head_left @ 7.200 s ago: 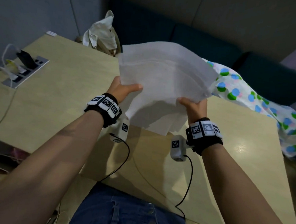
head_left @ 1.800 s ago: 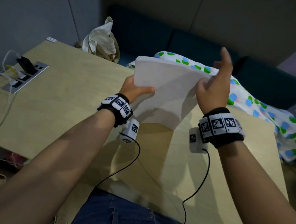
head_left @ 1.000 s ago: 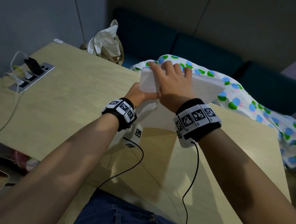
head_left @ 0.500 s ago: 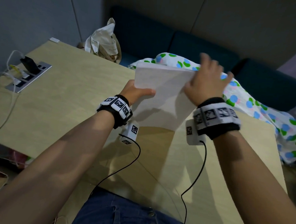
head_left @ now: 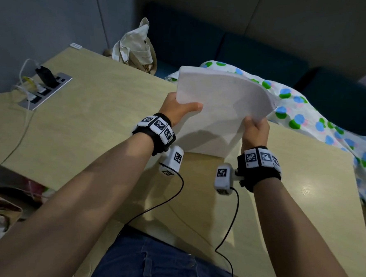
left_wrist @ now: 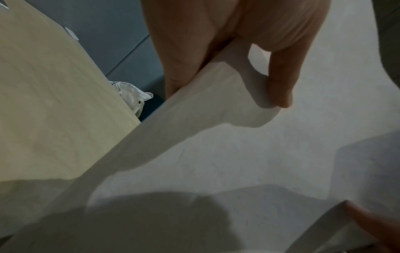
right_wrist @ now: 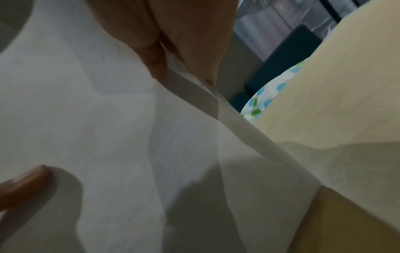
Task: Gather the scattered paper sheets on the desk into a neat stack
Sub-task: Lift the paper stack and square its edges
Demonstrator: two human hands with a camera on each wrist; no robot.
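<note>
A stack of white paper sheets (head_left: 220,106) stands tilted, its lower edge down on the light wooden desk (head_left: 93,120). My left hand (head_left: 177,110) grips its left edge, thumb on the front face. My right hand (head_left: 254,130) grips its right edge lower down, and the sheets bow there. In the left wrist view the thumb lies over the paper sheets (left_wrist: 238,154), fingers behind. The right wrist view shows fingers pinching the edge of the paper sheets (right_wrist: 129,137).
A dotted white cloth (head_left: 320,121) lies behind and to the right of the paper, draped over the desk's far edge. A cream bag (head_left: 136,45) sits at the back. A power socket panel (head_left: 45,89) with plugs and cables is at the left.
My right hand has left the top edge of the stack and come down to grip its right side. The left hand keeps its hold.
</note>
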